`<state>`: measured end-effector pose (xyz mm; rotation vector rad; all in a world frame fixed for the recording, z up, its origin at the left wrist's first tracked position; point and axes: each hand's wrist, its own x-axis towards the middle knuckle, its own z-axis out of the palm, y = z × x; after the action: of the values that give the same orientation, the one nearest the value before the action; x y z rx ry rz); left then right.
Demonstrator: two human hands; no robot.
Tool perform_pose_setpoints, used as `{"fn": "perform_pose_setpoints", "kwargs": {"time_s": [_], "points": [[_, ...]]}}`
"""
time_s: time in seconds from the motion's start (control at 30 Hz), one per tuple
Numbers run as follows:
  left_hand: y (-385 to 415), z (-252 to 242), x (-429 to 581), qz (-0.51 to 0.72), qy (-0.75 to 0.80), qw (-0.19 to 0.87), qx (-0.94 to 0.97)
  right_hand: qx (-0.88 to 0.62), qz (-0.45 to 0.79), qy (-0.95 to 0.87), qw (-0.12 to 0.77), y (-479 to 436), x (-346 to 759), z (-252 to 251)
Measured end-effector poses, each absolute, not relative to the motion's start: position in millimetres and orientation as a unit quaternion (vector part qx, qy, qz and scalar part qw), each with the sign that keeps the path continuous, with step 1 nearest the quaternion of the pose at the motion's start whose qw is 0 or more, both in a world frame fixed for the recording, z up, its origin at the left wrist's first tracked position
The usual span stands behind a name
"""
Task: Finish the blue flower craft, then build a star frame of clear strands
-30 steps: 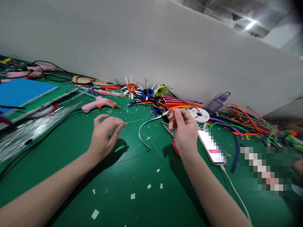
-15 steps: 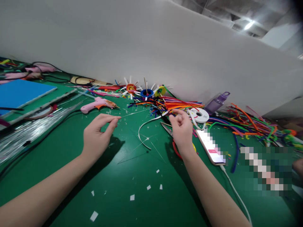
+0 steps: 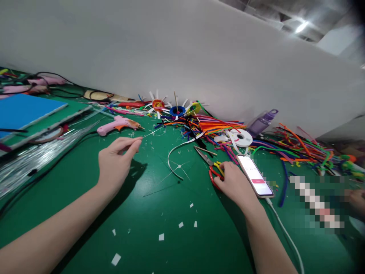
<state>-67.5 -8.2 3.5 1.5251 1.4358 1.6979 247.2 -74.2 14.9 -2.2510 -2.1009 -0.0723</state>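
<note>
My left hand (image 3: 116, 160) is closed in a pinch on one end of a thin pale strand (image 3: 155, 131). The strand slants up and right toward the heap of coloured stems. Over the handles of the scissors (image 3: 209, 163), my right hand (image 3: 235, 182) has its fingers curled on the yellow and red loops. The scissors lie on the green table with blades pointing up and left. Between my hands lie a white ribbon (image 3: 170, 156) in a curve and a small star of thin clear lines (image 3: 179, 166) with a pale centre.
A pink glue gun (image 3: 118, 125) lies beyond my left hand. A white ribbon roll (image 3: 241, 137), a purple bottle (image 3: 262, 123) and a lit phone (image 3: 255, 177) with a cable are at right. White paper scraps (image 3: 161, 237) lie in front. Another person's hand (image 3: 356, 201) shows at the far right.
My right hand has moved down and right from above the ribbon onto the scissors' handles. My left hand keeps its pinch on the strand and has shifted only slightly.
</note>
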Motion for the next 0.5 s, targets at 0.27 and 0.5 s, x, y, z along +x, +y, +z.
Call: {"fn": "perform_pose_setpoints", "kwargs": {"time_s": [0.27, 0.5], "points": [[-1.5, -4.5, -67.6, 0.597, 0.53, 0.429, 0.423, -0.765, 0.072, -0.64, 0.001, -70.4, 256.9, 17.6], [-2.1, -10.0, -65.0, 0.57, 0.496, 0.524, 0.393, -0.764, 0.003, -0.637, 0.103, -71.2, 259.3, 16.8]]}}
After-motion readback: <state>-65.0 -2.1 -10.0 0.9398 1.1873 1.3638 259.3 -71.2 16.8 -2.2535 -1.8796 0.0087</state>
